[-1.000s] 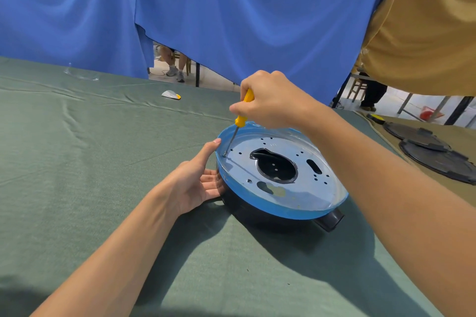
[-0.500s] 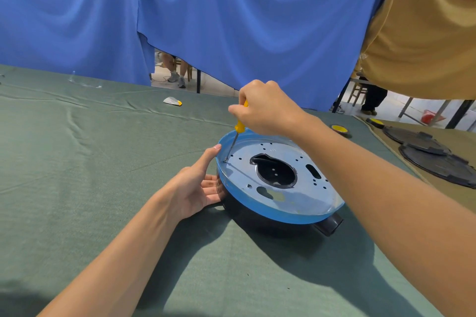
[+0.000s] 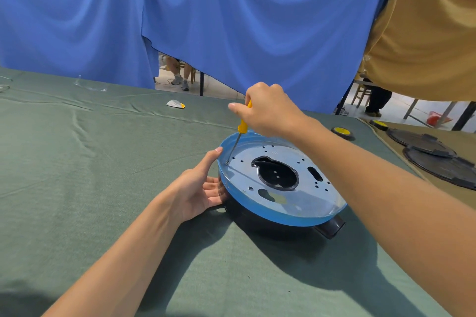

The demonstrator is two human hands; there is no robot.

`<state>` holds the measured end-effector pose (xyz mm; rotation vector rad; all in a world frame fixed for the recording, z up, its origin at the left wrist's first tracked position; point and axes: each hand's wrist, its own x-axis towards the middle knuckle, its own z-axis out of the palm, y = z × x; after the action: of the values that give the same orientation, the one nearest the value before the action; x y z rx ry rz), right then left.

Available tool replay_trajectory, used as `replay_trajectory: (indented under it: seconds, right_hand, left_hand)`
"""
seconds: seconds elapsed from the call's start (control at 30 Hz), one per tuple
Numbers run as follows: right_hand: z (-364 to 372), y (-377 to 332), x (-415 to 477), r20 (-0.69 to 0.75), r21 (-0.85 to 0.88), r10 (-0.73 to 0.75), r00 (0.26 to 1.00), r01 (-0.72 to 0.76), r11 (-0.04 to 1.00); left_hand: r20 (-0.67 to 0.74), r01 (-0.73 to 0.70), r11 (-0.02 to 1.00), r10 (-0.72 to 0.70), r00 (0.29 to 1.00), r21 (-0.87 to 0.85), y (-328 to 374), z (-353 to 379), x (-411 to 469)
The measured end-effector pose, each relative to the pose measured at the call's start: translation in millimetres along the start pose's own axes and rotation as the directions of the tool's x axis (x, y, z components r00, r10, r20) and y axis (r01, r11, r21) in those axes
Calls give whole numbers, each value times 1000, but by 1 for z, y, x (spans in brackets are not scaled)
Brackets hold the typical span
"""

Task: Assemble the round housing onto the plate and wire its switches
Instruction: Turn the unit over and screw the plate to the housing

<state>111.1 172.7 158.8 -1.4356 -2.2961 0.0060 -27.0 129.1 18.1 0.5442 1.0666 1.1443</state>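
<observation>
A round black housing (image 3: 328,226) lies on the green cloth with a blue-filmed metal plate (image 3: 304,203) on top; the plate has a large central cut-out and several small holes. My right hand (image 3: 268,112) grips a yellow-handled screwdriver (image 3: 242,127), held nearly upright with its tip on a screw near the plate's left rim. My left hand (image 3: 198,189) rests against the housing's left side, thumb up along the blue rim and fingers on the black wall.
Two dark round parts (image 3: 438,159) lie on a tan cloth at the right, near two yellow-and-black discs (image 3: 341,132). A small white-and-yellow piece (image 3: 175,104) sits at the table's far edge. Blue and tan curtains hang behind; a person's legs show through a gap.
The view has tilted up, so the housing sits lower in frame. My right hand still holds the screwdriver at the same screw, with its grip slightly turned. My left hand has stayed put.
</observation>
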Motion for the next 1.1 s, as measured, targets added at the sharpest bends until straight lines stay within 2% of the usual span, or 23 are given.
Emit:
replay_trajectory:
  seconds: [0.1, 0.17, 0.27, 0.4, 0.47, 0.53, 0.63, 0.73, 0.8, 0.9, 1.0, 1.1]
  right_hand:
    - [-13, -3, 0, 223, 71, 18, 975, -34, 997]
    - [-21, -2, 0, 291, 88, -34, 956, 8, 996]
    - [-18, -1, 3, 194, 77, -76, 978, 62, 995]
    - [-1, 0, 4, 33, 36, 3, 999, -5, 999]
    - [-1, 1, 5, 51, 42, 40, 998, -42, 998]
    - [-8, 1, 5, 164, 68, 72, 984, -84, 994]
    - [-19, 2, 3, 291, 146, -6, 957, -38, 989]
    - [-20, 2, -2, 207, 175, -115, 972, 78, 982]
    - [-13, 2, -1, 115, 101, -99, 988, 87, 991]
    - [-4, 2, -1, 27, 86, -59, 998, 56, 995]
    - [-3, 0, -2, 17, 171, -106, 994, 102, 980]
    - [-8, 0, -1, 75, 229, -208, 975, 186, 956]
  left_hand:
    - [2, 5, 1000, -5, 1000, 1, 0, 0, 1]
    - [0, 9, 1000, -9, 1000, -1, 0, -1, 1]
    - [2, 6, 1000, -6, 1000, -5, 0, -1, 1]
    - [5, -1, 1000, 1, 1000, -11, -1, -1, 0]
    - [1, -5, 1000, 5, 1000, -10, -1, -1, 0]
    - [1, -6, 1000, 6, 1000, -7, -1, -1, 0]
    - [9, -6, 1000, 6, 1000, -6, -1, -1, -1]
    - [14, -3, 1000, 3, 1000, -7, 0, 0, -2]
    - [17, -7, 1000, 8, 1000, -11, 0, 0, -2]
    - [17, -8, 1000, 9, 1000, -13, -1, 0, -2]
    - [21, -3, 1000, 3, 1000, -11, -1, 0, -2]
    - [28, -4, 1000, 5, 1000, -15, -1, 0, -2]
